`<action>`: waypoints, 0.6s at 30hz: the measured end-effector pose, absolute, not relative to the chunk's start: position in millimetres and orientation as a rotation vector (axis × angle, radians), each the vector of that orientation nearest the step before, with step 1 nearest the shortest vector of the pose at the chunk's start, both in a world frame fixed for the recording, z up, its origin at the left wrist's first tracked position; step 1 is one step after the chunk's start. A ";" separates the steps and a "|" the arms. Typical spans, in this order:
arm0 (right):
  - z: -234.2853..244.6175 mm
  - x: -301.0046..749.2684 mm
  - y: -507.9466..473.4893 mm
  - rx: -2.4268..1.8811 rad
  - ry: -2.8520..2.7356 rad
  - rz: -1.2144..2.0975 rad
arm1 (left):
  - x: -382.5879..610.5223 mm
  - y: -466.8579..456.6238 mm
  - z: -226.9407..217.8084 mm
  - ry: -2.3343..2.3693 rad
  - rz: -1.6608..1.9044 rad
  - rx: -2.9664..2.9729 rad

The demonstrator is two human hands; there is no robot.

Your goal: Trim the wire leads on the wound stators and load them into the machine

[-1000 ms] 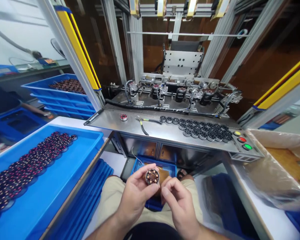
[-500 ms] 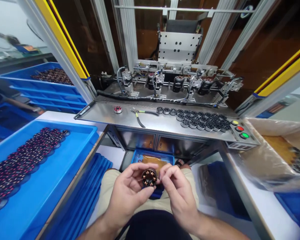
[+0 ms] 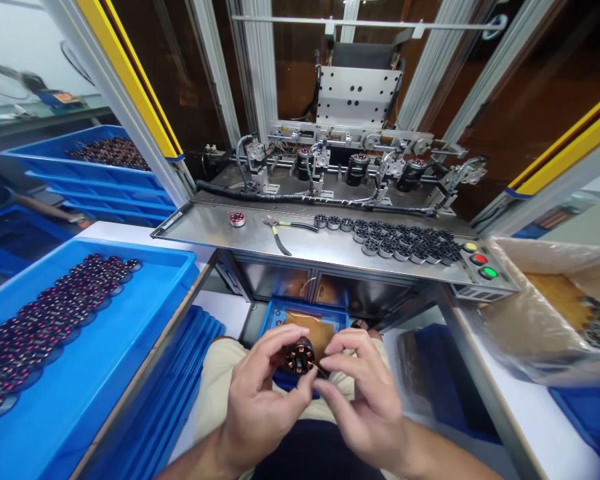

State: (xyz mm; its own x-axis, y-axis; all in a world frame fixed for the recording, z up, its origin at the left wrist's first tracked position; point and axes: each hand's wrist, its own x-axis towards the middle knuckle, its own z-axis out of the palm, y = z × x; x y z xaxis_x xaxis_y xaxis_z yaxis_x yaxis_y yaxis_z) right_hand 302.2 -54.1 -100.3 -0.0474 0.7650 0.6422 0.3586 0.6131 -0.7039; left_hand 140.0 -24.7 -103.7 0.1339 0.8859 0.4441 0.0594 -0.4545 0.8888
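The right hand point(image 3: 366, 393) has spread its grip, four o'clock from the wound core point(image 3: 300, 352) that the left hand point(image 3: 261, 403) pinches. Hard pulling may break the wire point(image 3: 321, 368).

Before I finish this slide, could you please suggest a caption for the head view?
Left hand holding a copper-wound part, right hand close beside it, before a metal ledge with pliers.

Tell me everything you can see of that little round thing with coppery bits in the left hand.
The round part is a short, dark ring with copper-coloured coils, apparently wire, spaced around a dark centre. Its coiled face tilts toward the camera. The left hand grips it above the lap, thumb low, fingers around its far side. A thin strand shows at its right, near the right hand.
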 end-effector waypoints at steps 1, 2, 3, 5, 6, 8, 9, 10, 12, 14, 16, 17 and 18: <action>-94.6 302.6 -51.0 -0.942 -1.657 0.413 | 140.1 -25.8 -102.8 0.928 1.402 1.645; -89.6 302.6 -48.1 -0.943 -1.644 0.422 | 140.3 -26.8 -101.6 0.923 1.404 1.619; -85.7 302.3 -45.6 -0.951 -1.614 0.451 | 140.3 -27.6 -100.2 0.915 1.405 1.596; -81.3 300.9 -42.1 -0.978 -1.531 0.529 | 139.4 -28.5 -97.5 0.884 1.410 1.575; -80.5 300.1 -41.0 -0.988 -1.496 0.564 | 138.4 -28.4 -96.3 0.865 1.405 1.584; -80.5 298.9 -39.8 -0.998 -1.457 0.602 | 135.5 -27.6 -94.7 0.832 1.375 1.600; -80.7 298.8 -39.5 -0.993 -1.460 0.593 | 133.9 -26.9 -94.2 0.821 1.352 1.599; -80.7 299.1 -39.5 -0.975 -1.491 0.557 | 132.4 -26.2 -93.8 0.813 1.329 1.594; -79.4 301.2 -39.8 -0.926 -1.598 0.330 | 129.8 -25.1 -93.0 0.806 1.289 1.577; -76.1 304.7 -40.1 -0.880 -1.693 -0.011 | 127.6 -24.6 -91.8 0.803 1.243 1.576; -71.7 308.4 -39.6 -0.882 -1.737 -0.225 | 125.5 -24.5 -89.5 0.793 1.179 1.575; -69.5 310.0 -38.8 -0.905 -1.751 -0.229 | 124.5 -24.6 -87.9 0.785 1.146 1.566; -67.3 311.2 -37.8 -0.929 -1.772 -0.173 | 123.6 -24.6 -86.2 0.774 1.120 1.551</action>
State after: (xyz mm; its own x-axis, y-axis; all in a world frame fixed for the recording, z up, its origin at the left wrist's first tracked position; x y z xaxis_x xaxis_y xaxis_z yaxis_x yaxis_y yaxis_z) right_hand 311.2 -37.8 -67.3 -0.1189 0.5026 0.8563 0.6591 0.6850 -0.3105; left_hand 123.6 -24.6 -86.2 0.3589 0.8933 0.2706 -0.0626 -0.2663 0.9619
